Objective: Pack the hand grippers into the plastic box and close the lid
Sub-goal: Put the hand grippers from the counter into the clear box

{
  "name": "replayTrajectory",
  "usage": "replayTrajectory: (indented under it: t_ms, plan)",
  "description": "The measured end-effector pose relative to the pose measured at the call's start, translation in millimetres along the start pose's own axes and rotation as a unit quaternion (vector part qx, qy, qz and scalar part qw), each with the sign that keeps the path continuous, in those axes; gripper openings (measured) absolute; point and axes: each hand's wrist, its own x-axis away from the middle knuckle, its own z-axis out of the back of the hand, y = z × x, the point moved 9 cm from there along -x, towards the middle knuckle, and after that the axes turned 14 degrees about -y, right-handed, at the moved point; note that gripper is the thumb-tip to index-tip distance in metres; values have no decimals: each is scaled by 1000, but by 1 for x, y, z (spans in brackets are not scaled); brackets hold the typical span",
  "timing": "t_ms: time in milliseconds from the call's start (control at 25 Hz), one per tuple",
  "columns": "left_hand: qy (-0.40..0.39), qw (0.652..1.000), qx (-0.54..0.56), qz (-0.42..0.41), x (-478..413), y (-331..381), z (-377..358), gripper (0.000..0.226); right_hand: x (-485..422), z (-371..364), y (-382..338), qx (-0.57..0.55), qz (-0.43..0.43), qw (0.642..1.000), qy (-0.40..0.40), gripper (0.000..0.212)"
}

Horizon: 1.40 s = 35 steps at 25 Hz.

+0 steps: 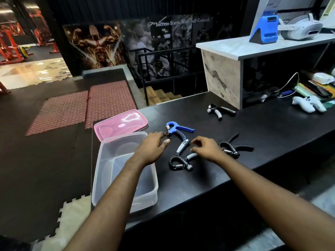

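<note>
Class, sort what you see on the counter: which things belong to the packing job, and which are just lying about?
Job: blue gripper; grey-handled gripper; black gripper; far gripper; clear box; pink lid.

Lying about: white controllers; headset; blue device; cable.

I have 2 bare forearms reaching from the near edge toward the far side, converging slightly. My left hand (154,147) is palm down, fingers stretched forward and loosely spread, thumb angled out to the right with its nail showing. It grips nothing. My right hand (206,148) sits just right of it, level with it, knuckles up, fingers curled inward toward the left in a loose pinch. I cannot tell whether those fingertips actually touch anything. Both wrists are straight, and the 2 hands are near each other but apart.
</note>
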Motion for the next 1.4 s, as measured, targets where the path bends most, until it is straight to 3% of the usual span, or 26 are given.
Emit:
replayTrajectory:
  t_ms: [160, 280, 440, 600, 720, 840, 1080, 1240, 1400]
  plan:
    - [-11, 999, -41, 9, -3, 0, -13, 41, -3, -26, 5, 132, 7, 988, -74, 48]
    - [-14, 998, -63, 14, -5, -4, -19, 39, -9, -31, 12, 206, 10, 975, -76, 49]
    - [-17, 997, -67, 20, -3, -11, -23, 37, -12, -34, 8, 245, 24, 966, -76, 67]
    - [-8, 998, -62, 21, 1, -13, -23, 33, -23, -48, 7, 276, 61, 947, -152, 94]
    - [-1, 999, -48, 16, 3, -12, -22, 30, -31, -51, 9, 309, 58, 932, -178, 97]
    - [12, 1000, -19, 7, 6, -10, -16, 29, -33, -41, 9, 336, 50, 928, -153, 89]
    - [64, 998, 13, 15, 23, -22, 16, 28, -27, -3, 4, 292, 75, 953, -33, 74]
    - [101, 994, 20, 37, 48, -42, 44, 29, -22, 20, -39, 235, 129, 963, 23, 64]
    - [132, 987, -8, 87, 89, -80, 74, 29, -18, 17, -105, 225, 195, 954, 42, 67]
